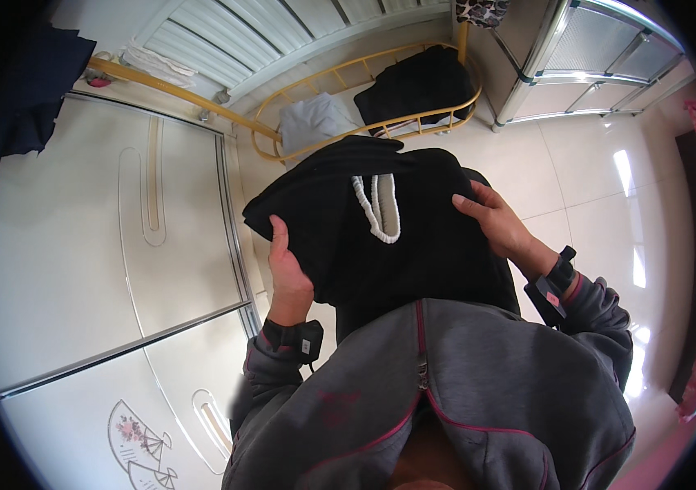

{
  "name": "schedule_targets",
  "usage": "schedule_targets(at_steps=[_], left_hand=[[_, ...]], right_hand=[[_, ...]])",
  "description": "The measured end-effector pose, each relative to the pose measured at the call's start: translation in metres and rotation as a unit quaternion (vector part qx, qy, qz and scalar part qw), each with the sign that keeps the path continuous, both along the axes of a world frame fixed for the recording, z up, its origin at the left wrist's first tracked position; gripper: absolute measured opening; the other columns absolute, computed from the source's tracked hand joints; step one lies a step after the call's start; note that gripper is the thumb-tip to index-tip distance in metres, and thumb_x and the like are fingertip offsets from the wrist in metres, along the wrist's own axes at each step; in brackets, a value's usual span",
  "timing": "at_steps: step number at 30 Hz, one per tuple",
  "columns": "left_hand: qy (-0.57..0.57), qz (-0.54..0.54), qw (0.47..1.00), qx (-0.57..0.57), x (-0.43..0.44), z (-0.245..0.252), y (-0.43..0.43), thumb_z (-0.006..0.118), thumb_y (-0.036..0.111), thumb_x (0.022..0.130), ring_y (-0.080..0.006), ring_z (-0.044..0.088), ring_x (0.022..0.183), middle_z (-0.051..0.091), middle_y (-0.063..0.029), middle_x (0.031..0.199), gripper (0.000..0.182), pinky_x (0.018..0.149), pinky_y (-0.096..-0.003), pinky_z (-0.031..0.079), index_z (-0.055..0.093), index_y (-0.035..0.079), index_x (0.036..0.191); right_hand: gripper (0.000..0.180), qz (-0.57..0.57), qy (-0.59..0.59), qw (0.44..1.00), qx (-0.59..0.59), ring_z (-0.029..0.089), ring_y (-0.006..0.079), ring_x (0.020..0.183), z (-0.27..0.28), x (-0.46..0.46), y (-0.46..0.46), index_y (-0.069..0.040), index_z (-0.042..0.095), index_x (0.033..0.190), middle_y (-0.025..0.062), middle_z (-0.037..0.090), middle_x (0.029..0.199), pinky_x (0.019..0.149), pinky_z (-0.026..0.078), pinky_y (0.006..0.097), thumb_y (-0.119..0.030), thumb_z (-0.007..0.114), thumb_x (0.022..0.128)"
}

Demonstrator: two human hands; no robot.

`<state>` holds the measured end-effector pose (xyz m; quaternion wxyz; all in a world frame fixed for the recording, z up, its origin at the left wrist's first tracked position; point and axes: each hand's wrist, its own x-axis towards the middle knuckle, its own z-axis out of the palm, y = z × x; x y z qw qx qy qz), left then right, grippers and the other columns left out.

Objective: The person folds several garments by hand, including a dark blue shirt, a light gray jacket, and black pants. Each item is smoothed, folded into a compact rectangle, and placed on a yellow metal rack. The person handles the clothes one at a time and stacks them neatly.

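Note:
A folded black garment (323,245) is stretched between my hands in front of my body. My left hand (287,275) grips its left edge, thumb up along the cloth and fingers hidden behind. On the opposite side my right hand (495,220) pinches the right edge, with the thumb on top and most fingertips tucked under the fabric. Near the middle of the black cloth shows a narrow loop of white gathered trim (389,236) with a pale inside; whether it belongs to the garment I cannot tell.
Beyond the garment, a yellow metal rack basket (446,113) holds a light grey folded cloth (314,119) and black clothing (418,82). White sliding wardrobe doors (78,245) stand at left, below dark hanging cloth (29,92). A metal-framed cabinet (593,55) stands at the far right.

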<state>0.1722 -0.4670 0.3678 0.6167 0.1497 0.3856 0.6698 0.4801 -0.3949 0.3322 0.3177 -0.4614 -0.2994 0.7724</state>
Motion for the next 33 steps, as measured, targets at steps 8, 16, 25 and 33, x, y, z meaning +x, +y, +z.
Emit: schedule_targets(at_steps=[8, 16, 25, 33], left_hand=[[0.793, -0.198, 0.545, 0.184, 0.048, -0.001, -0.006, 0.077, 0.035, 0.077, -0.0408, 0.028, 0.140, 0.034, -0.0200, 0.150, 0.082, 0.103, -0.0541, 0.035, 0.038, 0.013, 0.146], [0.671, -0.068, 0.737, 0.053, 0.001, 0.023, 0.013, 0.073, 0.004, 0.074, -0.0293, 0.061, 0.114, 0.063, -0.0195, 0.120, 0.058, 0.095, -0.0340, 0.047, 0.054, 0.001, 0.129], [0.786, -0.161, 0.519, 0.296, 0.042, 0.040, -0.012, 0.083, 0.028, 0.070, -0.0367, 0.053, 0.123, 0.056, -0.0204, 0.130, 0.082, 0.100, -0.0429, 0.043, 0.045, 0.003, 0.138], [0.539, -0.430, 0.643, 0.334, 0.016, 0.028, 0.020, 0.078, 0.021, 0.075, -0.0325, 0.043, 0.131, 0.050, -0.0157, 0.136, 0.073, 0.105, -0.0436, 0.037, 0.046, 0.011, 0.140]], right_hand=[[0.037, -0.003, 0.006, 1.000, -0.008, 0.060, 0.0143, 0.104, 0.005, -0.004, -0.001, -0.005, 0.056, 0.126, 0.0048, 0.064, 0.111, 0.096, 0.048, 0.0299, -0.019, 0.065, 0.093], [0.037, 0.015, 0.019, 0.999, 0.039, 0.056, 0.0134, 0.105, 0.006, -0.002, -0.006, -0.002, 0.055, 0.128, 0.0039, 0.063, 0.112, 0.096, 0.042, 0.0291, -0.020, 0.060, 0.096], [0.043, 0.028, -0.002, 0.999, 0.035, 0.055, 0.0161, 0.111, 0.012, -0.006, -0.004, -0.001, 0.052, 0.131, 0.0060, 0.061, 0.119, 0.100, 0.041, 0.0295, -0.025, 0.058, 0.097], [0.078, 0.110, -0.347, 0.879, 0.307, 0.059, 0.0305, 0.110, 0.016, -0.021, -0.014, 0.011, 0.039, 0.133, 0.0222, 0.061, 0.116, 0.095, 0.046, 0.0372, -0.039, 0.072, 0.083]])
